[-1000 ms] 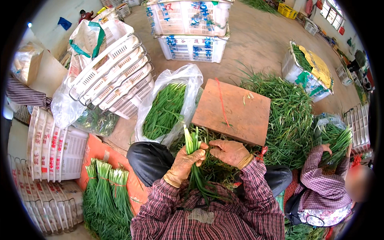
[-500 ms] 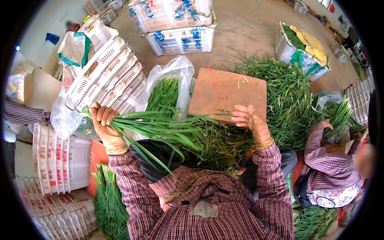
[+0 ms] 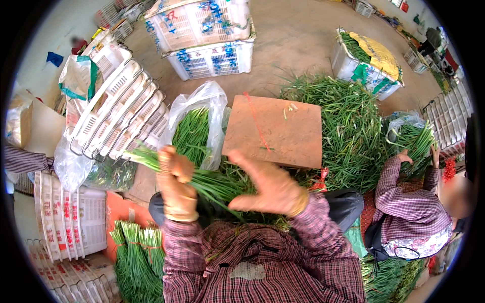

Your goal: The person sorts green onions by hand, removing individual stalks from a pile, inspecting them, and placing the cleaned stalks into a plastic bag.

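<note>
My left hand (image 3: 177, 184) is closed around a bunch of garlic chives (image 3: 217, 186). The pale stem ends stick out to the left of the fist and the green leaves trail to the right. Beside the leaves is my right hand (image 3: 275, 189), smeared by motion, thumb and fingers apart, with nothing in it. Beyond the hands lies a reddish-brown board (image 3: 293, 134) with a red tie (image 3: 256, 123) across it. An open clear plastic bag (image 3: 216, 101) of cut chives stands left of the board.
Loose chives (image 3: 348, 126) are heaped right of the board. Tied bundles (image 3: 136, 252) lie at lower left. Stacked white crates (image 3: 118, 108) lean at the left; more crates (image 3: 212, 55) stand farther off. At right, a person (image 3: 411, 202) handles chives beside a bag.
My left hand has come lower and to the right with the chives. My right hand has swung left and down toward the leaves. The whole view has shifted slightly.
</note>
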Demonstrator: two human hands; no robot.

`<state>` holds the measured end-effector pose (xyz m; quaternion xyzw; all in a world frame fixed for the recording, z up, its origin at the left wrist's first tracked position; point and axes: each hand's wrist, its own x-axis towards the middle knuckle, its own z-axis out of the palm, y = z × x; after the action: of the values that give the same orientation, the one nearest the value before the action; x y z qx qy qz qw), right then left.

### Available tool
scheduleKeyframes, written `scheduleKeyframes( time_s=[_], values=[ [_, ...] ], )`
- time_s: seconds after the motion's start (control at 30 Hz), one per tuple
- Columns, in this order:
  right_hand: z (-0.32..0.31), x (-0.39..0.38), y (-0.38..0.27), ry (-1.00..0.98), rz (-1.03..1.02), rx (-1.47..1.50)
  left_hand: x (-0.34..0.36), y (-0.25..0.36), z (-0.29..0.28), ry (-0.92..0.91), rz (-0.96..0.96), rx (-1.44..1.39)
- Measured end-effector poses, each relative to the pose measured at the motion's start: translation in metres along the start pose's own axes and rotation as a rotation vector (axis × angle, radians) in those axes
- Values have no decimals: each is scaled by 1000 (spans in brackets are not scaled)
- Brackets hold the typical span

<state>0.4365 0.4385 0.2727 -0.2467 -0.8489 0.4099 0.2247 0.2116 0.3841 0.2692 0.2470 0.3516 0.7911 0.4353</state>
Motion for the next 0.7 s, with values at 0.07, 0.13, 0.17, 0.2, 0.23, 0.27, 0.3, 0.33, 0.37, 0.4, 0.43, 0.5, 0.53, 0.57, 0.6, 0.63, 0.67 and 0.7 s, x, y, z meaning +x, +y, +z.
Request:
scheduleKeyframes(
  time_s=[0.07,0.13,0.17,0.2,0.23,0.27,0.3,0.33,0.37,0.4,0.43,0.5,0.53,0.57,0.6,0.63,0.67,0.7],
  values=[
    [36,8,4,68,-116,-105,-15,-30,23,5,-74,-17],
    [43,9,23,81,30,-153,-18,-61,36,21,-149,-187],
    [42,9,34,94,72,-196,-16,-71,40,46,-196,-302],
    [39,5,34,52,164,-145,-15,-78,41,75,-216,-314],
    [34,8,37,-40,298,-106,-12,-89,33,60,-227,-305],
    [29,6,51,-19,247,-148,-9,-97,41,113,-279,-273],
    [26,4,67,1,191,-187,-5,-100,47,167,-326,-238],
    [16,7,84,-119,292,-302,3,-113,42,85,-368,-136],
    [7,4,110,-46,305,-323,11,-122,42,-39,-403,63],
    [-6,6,128,-94,355,-322,21,-127,28,-101,-450,182],
    [-18,8,146,-148,393,-319,30,-127,8,-154,-488,304],
    [-38,-8,218,-183,524,-290,41,-124,-12,-149,-456,427],
    [-45,-11,245,-198,593,-272,48,-122,-19,-105,-482,409],
    [-51,-5,257,-196,700,-149,56,-122,-27,-48,-503,393],
    [-52,2,269,-199,799,-19,62,-118,-34,-51,-537,447],
    [-54,10,281,-200,898,111,68,-117,-36,-54,-572,500],
    [-54,18,300,-165,964,328,73,-121,-32,-46,-599,497],
    [-56,27,317,-149,976,380,75,-135,-35,-97,-597,517]
  ],
)
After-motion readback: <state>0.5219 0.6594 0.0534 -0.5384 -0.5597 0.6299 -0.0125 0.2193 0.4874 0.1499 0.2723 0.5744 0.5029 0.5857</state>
